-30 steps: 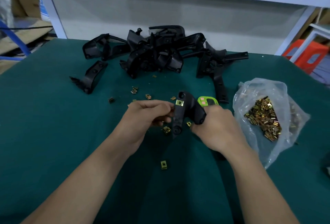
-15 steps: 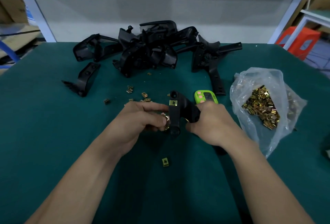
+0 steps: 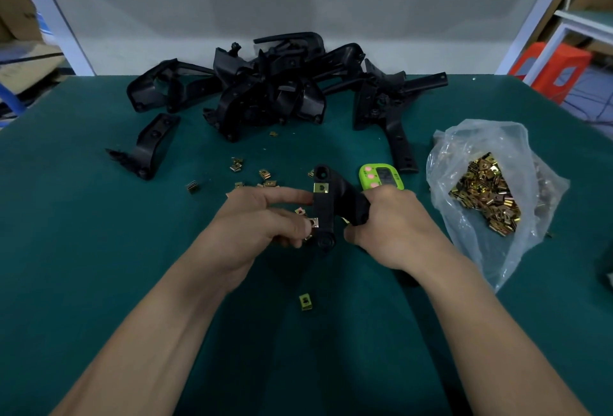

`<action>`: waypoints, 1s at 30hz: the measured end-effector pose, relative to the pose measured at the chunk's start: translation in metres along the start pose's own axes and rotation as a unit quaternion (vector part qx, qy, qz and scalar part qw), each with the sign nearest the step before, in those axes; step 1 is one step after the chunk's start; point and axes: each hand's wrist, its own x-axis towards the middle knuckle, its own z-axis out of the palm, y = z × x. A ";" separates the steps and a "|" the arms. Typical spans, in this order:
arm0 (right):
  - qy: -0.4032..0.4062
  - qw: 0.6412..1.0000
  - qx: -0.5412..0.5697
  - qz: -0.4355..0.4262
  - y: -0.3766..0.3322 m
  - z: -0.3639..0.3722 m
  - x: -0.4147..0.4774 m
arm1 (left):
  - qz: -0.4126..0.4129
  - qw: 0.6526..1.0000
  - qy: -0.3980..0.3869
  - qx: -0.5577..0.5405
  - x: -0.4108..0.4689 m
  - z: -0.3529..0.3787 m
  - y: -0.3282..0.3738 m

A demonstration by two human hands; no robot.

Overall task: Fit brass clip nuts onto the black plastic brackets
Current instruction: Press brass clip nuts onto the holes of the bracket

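Pinched clip nut at black bracket

Dim, even overhead light; soft shadows, slight motion blur, wide-angle bowing at edges.

Matt black plastic bracket, shiny brass clip nut.

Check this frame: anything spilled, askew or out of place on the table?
Mildly: brass clip nuts lie scattered on the green mat outside their plastic bag, and one stray lies apart, nearest the camera. The black brackets sit in a tangled heap. No visible damage.
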 end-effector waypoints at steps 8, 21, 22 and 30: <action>0.002 1.000 -0.005 -0.007 -0.001 0.003 -0.001 | 0.003 0.998 0.043 -0.048 -0.005 0.017 0.001; 0.011 1.000 -0.003 -0.003 0.005 0.007 0.003 | 0.040 0.995 0.078 -0.038 -0.003 0.034 -0.003; 0.021 1.000 -0.009 0.002 0.005 0.007 0.003 | 0.045 0.994 0.093 -0.024 -0.003 0.037 -0.004; 0.088 0.994 -0.061 0.009 0.004 0.010 -0.001 | 0.091 0.879 0.296 0.363 -0.016 0.055 -0.008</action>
